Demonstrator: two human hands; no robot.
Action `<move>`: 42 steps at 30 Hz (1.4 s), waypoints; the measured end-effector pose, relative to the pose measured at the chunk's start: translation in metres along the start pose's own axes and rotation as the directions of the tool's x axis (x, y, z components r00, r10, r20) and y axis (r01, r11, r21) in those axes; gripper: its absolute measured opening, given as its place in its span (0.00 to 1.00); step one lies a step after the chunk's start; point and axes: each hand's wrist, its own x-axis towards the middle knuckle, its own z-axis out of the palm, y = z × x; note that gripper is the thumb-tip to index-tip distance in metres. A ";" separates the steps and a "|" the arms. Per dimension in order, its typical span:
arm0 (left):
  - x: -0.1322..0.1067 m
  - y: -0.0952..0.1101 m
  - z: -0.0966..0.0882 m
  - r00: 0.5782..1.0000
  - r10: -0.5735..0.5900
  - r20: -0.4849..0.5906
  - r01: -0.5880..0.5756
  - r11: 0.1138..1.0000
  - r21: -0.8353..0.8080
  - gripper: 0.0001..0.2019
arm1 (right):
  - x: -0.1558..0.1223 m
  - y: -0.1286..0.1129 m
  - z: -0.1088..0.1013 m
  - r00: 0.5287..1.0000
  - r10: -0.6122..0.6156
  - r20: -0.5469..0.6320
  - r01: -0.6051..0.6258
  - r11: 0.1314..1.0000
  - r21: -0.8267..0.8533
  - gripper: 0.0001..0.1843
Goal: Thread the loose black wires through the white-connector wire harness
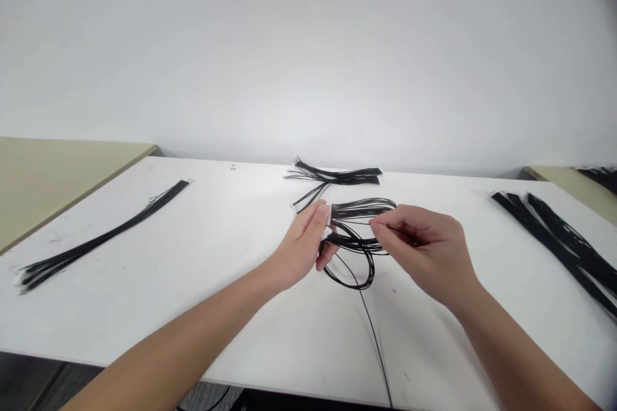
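My left hand (pixel 303 241) is closed round a small white connector (pixel 328 212) with several thin black wires (pixel 361 209) fanning out of it to the right and looping back under my fingers. My right hand (pixel 424 250) pinches one thin black wire (pixel 373 223) between thumb and forefinger, its tip close to the connector. That wire trails down over the white table (pixel 231 250) toward its near edge. Both hands hover just above the table's middle.
A long black wire bundle (pixel 101 237) lies at the left. A loose bunch of black wires (pixel 337 175) lies behind my hands. More black bundles (pixel 559 237) lie at the right. Beige tables (pixel 53 173) flank both sides; a white wall is behind.
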 end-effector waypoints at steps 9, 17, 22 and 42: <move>0.002 -0.003 0.001 1.000 0.013 -0.015 -0.013 1.000 0.019 0.18 | 0.000 0.004 0.004 0.983 -0.176 0.059 0.184 0.968 -0.168 0.07; 0.002 -0.003 0.001 1.000 0.016 -0.009 -0.016 1.000 0.001 0.18 | -0.002 0.008 0.008 0.978 -0.201 0.049 0.207 0.961 -0.182 0.06; 0.000 -0.003 0.002 1.000 0.006 0.009 -0.006 1.000 -0.011 0.18 | -0.001 0.008 0.011 0.981 -0.178 0.081 0.190 0.966 -0.177 0.05; 0.008 -0.002 -0.002 0.986 -0.151 -0.065 0.114 0.913 -0.391 0.19 | 0.002 0.005 0.005 0.973 0.057 -0.223 -0.043 0.997 0.067 0.06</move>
